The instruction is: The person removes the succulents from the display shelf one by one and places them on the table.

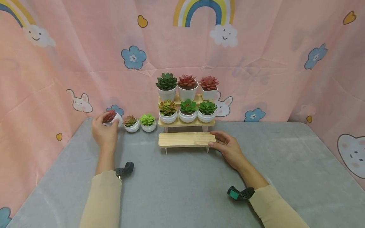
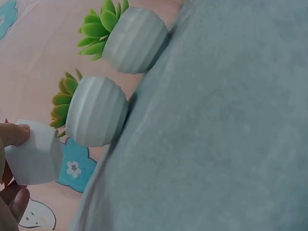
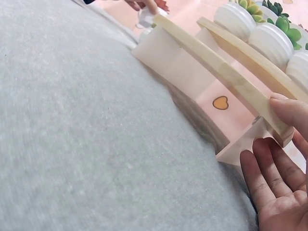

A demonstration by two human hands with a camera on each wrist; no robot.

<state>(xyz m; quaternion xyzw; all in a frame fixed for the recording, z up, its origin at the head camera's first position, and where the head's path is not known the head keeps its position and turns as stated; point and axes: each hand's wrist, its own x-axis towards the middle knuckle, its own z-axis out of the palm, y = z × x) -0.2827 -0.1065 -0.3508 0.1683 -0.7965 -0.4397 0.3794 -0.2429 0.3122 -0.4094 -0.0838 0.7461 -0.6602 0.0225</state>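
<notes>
The left hand (image 1: 104, 132) pinches a white pot (image 2: 36, 156) near the left edge of the surface (image 1: 176, 190); the right hand (image 1: 229, 150) grips the lowest shelf (image 1: 185, 139), its lower fingers (image 3: 257, 178) visible only from the right wrist.

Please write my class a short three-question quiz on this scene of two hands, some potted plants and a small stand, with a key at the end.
1. How many potted plants are on the stand?

2. True or false: the right hand is holding a potted plant.

3. Multiple choice: what colour is the plant held in the left hand?
a) bright green
b) red
c) yellow

Key:
1. Six, in two rows of three.
2. False: it holds one end of the lowest shelf.
3. b) red.
</notes>
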